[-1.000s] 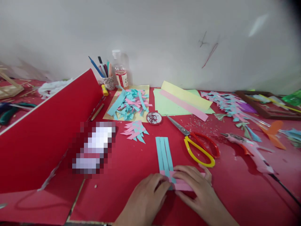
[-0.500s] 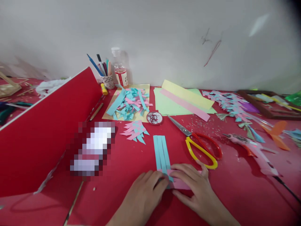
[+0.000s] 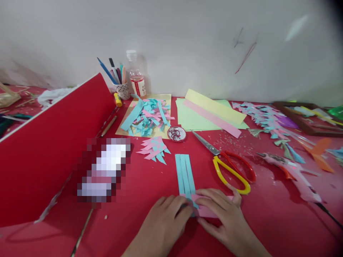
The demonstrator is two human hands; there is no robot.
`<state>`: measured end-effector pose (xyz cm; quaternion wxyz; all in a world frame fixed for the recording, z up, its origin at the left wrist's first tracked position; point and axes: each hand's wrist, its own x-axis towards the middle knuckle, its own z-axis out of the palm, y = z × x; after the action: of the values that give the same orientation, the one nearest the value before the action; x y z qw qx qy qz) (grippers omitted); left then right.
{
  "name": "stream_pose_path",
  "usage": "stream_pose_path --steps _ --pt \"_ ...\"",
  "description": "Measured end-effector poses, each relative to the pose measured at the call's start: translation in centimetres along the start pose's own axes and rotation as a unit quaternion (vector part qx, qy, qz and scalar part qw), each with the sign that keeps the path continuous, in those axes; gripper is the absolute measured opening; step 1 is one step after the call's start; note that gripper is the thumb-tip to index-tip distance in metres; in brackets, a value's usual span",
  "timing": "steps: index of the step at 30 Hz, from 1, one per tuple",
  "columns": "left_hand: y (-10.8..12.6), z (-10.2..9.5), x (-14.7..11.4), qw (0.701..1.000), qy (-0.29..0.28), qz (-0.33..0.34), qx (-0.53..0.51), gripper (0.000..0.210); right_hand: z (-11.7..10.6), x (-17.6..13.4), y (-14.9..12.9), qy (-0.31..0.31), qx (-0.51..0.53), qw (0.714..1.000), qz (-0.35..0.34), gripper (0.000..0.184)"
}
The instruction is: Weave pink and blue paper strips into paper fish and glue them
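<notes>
Blue paper strips (image 3: 184,173) lie side by side on the red table and cross pink paper strips (image 3: 207,212) at their near end. My left hand (image 3: 166,217) has its fingers and thumb closed on the blue strips at the crossing, covering part of it. From the other side, my right hand (image 3: 226,214) holds the pink strips, fingers over the top and thumb at the near edge. Just beyond my right hand lie scissors (image 3: 221,155) with one yellow and one red handle loop. A small woven pink-and-blue paper piece (image 3: 154,149) rests farther back.
A tall red board (image 3: 59,142) and a blurred-out device (image 3: 104,171) are at left. Behind are a pile of cut strips (image 3: 150,116), paper sheets (image 3: 198,117), a round dish (image 3: 176,134), a bottle (image 3: 137,80) and a pen cup (image 3: 122,91). A pink glue gun (image 3: 292,171) lies right.
The view has shifted slightly. Both hands stay at the crossing of the strips with almost the same grip; the strips look nearly unchanged.
</notes>
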<state>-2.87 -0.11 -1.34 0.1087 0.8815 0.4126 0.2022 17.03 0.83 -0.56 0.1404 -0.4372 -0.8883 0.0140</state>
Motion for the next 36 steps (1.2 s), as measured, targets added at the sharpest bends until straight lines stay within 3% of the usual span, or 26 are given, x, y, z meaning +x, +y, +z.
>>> stream_pose_path --steps 12,21,25,29,32,36 --pt "0.2 -0.4 0.1 1.0 0.005 0.006 0.022 0.02 0.1 -0.2 0.0 -0.012 0.014 1.0 0.013 0.025" --pt "0.3 -1.6 0.0 0.995 0.072 0.008 0.067 0.03 0.2 -0.5 0.0 -0.03 0.029 0.999 0.028 0.028" --pt "-0.4 -3.5 -0.6 0.989 0.104 -0.029 0.103 0.027 0.2 -0.4 0.0 -0.025 0.029 0.999 0.026 0.027" --pt "-2.2 -6.7 -2.2 0.971 0.11 -0.141 0.161 0.028 0.0 -0.2 -0.1 -0.021 0.03 0.999 0.026 0.02" --pt "-4.0 -9.0 -3.3 0.919 0.152 -0.278 0.233 0.037 0.0 -0.2 -0.1 -0.018 0.031 0.999 0.025 0.019" --pt "-6.1 -10.5 -3.7 0.875 0.076 -0.397 0.268 0.062 0.0 -0.3 -0.1 -0.019 0.033 0.999 0.035 0.019"
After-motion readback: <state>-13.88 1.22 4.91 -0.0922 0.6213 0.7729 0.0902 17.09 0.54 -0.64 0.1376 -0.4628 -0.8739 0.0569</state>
